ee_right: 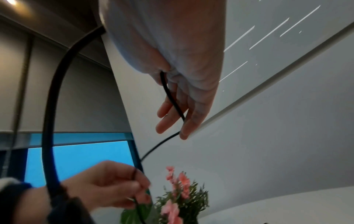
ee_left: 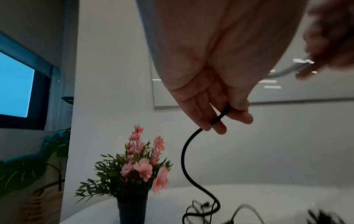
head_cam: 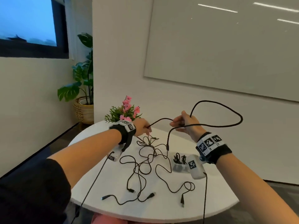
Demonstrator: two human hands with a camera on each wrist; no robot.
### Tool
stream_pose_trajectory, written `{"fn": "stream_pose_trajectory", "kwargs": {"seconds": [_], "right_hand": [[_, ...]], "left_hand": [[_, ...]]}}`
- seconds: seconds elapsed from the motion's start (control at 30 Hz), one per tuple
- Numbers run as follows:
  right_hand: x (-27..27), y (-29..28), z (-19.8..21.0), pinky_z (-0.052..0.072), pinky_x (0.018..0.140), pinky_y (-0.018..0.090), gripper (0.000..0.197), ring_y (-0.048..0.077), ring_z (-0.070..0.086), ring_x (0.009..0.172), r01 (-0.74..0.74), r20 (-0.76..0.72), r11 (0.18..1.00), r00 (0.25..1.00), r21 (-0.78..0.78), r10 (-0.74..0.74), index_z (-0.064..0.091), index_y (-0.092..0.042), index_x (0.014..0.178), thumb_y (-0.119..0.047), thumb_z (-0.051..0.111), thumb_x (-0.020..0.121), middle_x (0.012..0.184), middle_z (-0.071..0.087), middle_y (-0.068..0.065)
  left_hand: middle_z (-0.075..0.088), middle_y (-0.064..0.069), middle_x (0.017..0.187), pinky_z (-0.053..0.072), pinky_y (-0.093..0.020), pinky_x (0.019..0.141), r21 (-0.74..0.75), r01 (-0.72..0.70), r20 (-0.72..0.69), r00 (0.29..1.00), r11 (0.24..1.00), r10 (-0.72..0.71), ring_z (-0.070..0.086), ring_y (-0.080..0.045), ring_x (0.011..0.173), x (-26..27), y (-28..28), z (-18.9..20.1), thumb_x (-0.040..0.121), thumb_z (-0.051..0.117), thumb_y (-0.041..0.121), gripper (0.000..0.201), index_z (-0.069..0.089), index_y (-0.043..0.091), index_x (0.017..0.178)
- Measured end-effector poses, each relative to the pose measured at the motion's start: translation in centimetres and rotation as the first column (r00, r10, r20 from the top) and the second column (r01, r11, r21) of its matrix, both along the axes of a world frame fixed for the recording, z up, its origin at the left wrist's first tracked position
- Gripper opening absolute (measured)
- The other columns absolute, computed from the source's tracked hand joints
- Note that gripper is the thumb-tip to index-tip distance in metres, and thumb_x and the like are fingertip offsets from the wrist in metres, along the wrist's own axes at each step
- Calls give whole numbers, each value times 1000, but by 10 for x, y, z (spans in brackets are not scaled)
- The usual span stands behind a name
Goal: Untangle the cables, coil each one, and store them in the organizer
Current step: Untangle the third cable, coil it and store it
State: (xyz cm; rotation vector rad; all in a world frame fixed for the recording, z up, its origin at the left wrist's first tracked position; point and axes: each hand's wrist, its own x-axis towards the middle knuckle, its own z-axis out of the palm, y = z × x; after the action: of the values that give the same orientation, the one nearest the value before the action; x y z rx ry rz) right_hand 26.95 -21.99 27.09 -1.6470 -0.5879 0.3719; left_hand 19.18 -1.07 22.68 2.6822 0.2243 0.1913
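Note:
Both hands hold one black cable (head_cam: 216, 104) above the round white table (head_cam: 97, 199). My left hand (head_cam: 143, 126) pinches the cable between thumb and fingers (ee_left: 216, 121); from there it drops to the table. My right hand (head_cam: 184, 122) grips the same cable (ee_right: 172, 98), which makes a big loop to the right and hangs down with its plug (head_cam: 167, 147) free. A tangle of thin black cables (head_cam: 145, 162) lies on the table below. A small clear organizer (head_cam: 178, 162) with coiled cables in it stands right of the tangle.
A dark pot of pink flowers (head_cam: 127, 110) stands at the table's far edge, just behind my left hand. Loose plug ends (head_cam: 182, 202) lie near the front edge. A large potted plant (head_cam: 80, 94) stands on the floor at the left.

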Motion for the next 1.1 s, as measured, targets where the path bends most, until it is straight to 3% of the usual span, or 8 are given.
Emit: {"fn": "stream_pose_trajectory", "kwargs": {"seconds": [0.1,0.2,0.37,0.6,0.7,0.8,0.9,1.1], "right_hand": [[14,8,9,49,75,34,42,20,66,85,25,6,998,1000,-65,-25,61,-11,83,-34,30,101,75,74,3],[16,23,25,51,75,34,19,22,61,104,2,157,990,987,-143,21,60,-15,108,-23,50,94,104,69,-1],[-5,64,51,51,67,27,82,12,54,109,-76,313,949,933,-307,176,35,-25,141,-33,79,73,129,44,-15],[-17,105,111,49,49,19,10,10,62,51,-159,265,987,952,11,151,57,-8,95,-17,54,94,84,62,8],[-20,102,123,52,49,19,20,14,60,52,-159,164,974,977,159,133,55,-3,85,-16,46,98,74,56,10],[-25,93,139,54,48,22,37,21,59,57,-76,46,945,997,319,65,51,-6,72,-21,35,102,72,57,11],[-31,80,155,56,54,25,41,22,66,61,-87,8,889,996,450,94,53,-5,74,-25,31,103,77,62,13],[-26,47,180,55,67,28,41,26,70,79,-67,97,862,995,503,21,52,-7,79,-28,26,103,83,63,11]], "left_hand": [[73,-2,96,51,-23,84,-118,-21,199,979,993,44,66,-13,86,0,11,36,88,61,16,17,71,10,101],[72,-1,92,50,-10,72,-221,-13,380,920,975,99,65,-7,78,2,13,66,84,67,16,18,72,10,100],[73,-7,98,54,-29,88,-478,172,522,844,861,121,68,-15,94,6,-3,121,84,68,14,20,70,8,103],[68,-1,110,45,-4,76,-407,237,651,753,882,98,61,-3,93,-9,-8,162,89,61,22,26,67,15,114],[50,-5,135,39,-20,97,-413,132,664,721,901,198,50,-13,119,-17,9,133,91,58,32,43,53,15,130],[36,-7,145,37,-32,102,-598,79,472,839,798,272,40,-21,131,-10,11,69,85,65,32,73,27,11,144],[35,-3,148,34,-38,108,-459,19,256,960,888,112,37,-21,133,-6,-4,5,73,77,33,97,15,17,147],[64,-7,116,42,-25,96,-299,8,145,989,954,37,59,-23,110,4,-25,-83,91,56,21,30,56,14,120]]}}
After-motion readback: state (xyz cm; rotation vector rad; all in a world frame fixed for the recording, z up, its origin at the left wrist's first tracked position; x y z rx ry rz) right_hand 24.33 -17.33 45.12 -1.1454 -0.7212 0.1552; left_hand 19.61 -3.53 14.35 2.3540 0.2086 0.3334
